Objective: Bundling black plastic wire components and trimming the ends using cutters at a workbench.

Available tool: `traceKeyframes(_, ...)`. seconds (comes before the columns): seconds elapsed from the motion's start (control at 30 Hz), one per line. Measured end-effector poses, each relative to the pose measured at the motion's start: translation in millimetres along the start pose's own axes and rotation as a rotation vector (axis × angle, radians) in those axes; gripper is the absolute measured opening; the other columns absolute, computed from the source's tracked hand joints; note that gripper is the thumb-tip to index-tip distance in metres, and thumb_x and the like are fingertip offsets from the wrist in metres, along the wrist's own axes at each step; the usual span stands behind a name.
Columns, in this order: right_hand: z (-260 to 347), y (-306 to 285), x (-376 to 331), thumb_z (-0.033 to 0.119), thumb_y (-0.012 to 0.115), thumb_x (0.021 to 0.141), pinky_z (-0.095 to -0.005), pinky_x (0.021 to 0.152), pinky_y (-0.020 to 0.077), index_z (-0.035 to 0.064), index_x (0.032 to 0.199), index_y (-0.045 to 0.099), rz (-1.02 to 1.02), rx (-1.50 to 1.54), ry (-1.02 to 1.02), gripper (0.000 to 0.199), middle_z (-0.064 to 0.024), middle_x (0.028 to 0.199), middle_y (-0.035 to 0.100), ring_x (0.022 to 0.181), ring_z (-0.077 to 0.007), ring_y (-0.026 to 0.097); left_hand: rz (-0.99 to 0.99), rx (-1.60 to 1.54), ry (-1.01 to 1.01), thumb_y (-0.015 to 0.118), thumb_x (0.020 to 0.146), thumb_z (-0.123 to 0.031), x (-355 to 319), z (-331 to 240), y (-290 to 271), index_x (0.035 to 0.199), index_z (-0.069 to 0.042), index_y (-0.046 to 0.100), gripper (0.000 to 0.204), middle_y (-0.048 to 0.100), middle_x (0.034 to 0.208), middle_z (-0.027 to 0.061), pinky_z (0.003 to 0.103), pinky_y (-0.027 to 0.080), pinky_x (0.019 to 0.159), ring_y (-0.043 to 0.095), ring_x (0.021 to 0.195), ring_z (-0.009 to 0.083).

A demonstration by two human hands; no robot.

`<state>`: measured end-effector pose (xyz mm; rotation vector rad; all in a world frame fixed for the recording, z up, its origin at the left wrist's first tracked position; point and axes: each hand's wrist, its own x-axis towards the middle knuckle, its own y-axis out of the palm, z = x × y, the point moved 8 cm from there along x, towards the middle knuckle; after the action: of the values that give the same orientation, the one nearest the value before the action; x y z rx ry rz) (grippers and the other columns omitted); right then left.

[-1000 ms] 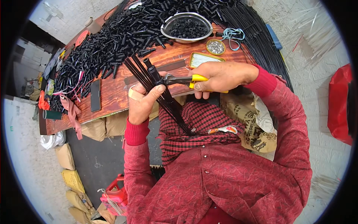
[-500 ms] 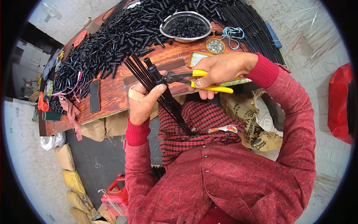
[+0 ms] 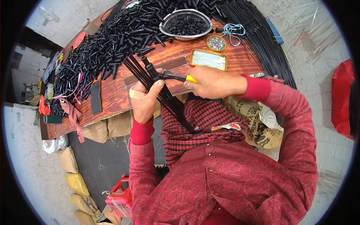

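From the head view, I have the left hand's (image 3: 145,104) fingers clamped around thin black rods (image 3: 175,108) and a black tubular fitting (image 3: 150,69), tilted over the near edge of the reddish wooden worktop (image 3: 115,100). The right hand's (image 3: 214,81) fingers are wrapped around yellow-handled metal pliers (image 3: 173,76), their tips at the fitting's near end. Just beyond lies a yellow-rimmed rectangular tray (image 3: 226,62); farther left, a silver metal bowl (image 3: 185,38).
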<state>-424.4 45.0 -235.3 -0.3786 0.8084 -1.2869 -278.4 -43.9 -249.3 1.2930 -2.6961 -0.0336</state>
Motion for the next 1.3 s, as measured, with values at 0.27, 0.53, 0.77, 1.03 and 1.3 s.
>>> traceKeyframes(0.27, 14, 4, 4, 0.02, 0.055, 0.093, -0.0462, 0.061, 0.0465, -0.0007, 0.094, 0.053, -0.396, -0.244, -0.271, 0.021, -0.0204, 0.071, 0.061, 0.069, -0.0393, 0.063, -0.021, -0.008, -0.037, 0.066, 0.091, -0.008, -1, 6, -16, 0.12, 0.002, 0.063, 0.031, 0.068, 0.107, 0.0048, 0.026, 0.049, 0.085, 0.062, 0.095, 0.0113)
traceKeyframes(0.53, 24, -37, -2, 0.021, 0.057, 0.092, -0.0441, 0.066, 0.0481, 0.0001, 0.099, 0.057, -0.203, -0.297, -0.365, 0.022, -0.0183, 0.077, 0.063, 0.076, -0.0362, 0.064, 0.019, -0.063, 0.01, 0.066, 0.09, -0.008, -2, -2, -12, 0.118, 0.002, 0.063, 0.03, 0.068, 0.103, 0.0037, 0.027, 0.049, 0.084, 0.061, 0.093, 0.0111)
traceKeyframes(0.77, 35, -42, -4, 0.027, 0.061, 0.089, -0.048, 0.067, 0.0479, -0.0003, 0.094, 0.062, -0.04, -0.383, -0.247, 0.028, -0.0221, 0.079, 0.064, 0.078, -0.0404, 0.063, 0.038, 0.092, 0.012, 0.068, 0.09, -0.009, -6, -2, -11, 0.118, 0.001, 0.065, 0.03, 0.066, 0.1, 0.0015, 0.026, 0.048, 0.082, 0.059, 0.09, 0.0095)
traceKeyframes(1.03, 34, -52, -8, 0.025, 0.06, 0.089, -0.0468, 0.068, 0.0486, -0.0004, 0.094, 0.063, -0.027, -0.338, -0.276, 0.026, -0.0215, 0.079, 0.064, 0.077, -0.0391, 0.064, 0.051, 0.066, 0.008, 0.068, 0.09, -0.01, -4, -2, -7, 0.118, 0.002, 0.064, 0.031, 0.066, 0.099, 0.0013, 0.026, 0.048, 0.082, 0.058, 0.09, 0.0094)
traceKeyframes(1.3, 39, -49, -11, 0.025, 0.06, 0.089, -0.0465, 0.067, 0.0487, -0.0016, 0.094, 0.063, 0.056, -0.385, -0.217, 0.028, -0.0216, 0.078, 0.064, 0.076, -0.0392, 0.064, 0.043, 0.075, 0.036, 0.067, 0.09, -0.009, -7, -5, -3, 0.118, 0.002, 0.064, 0.03, 0.066, 0.099, 0.001, 0.026, 0.048, 0.081, 0.058, 0.09, 0.0093)
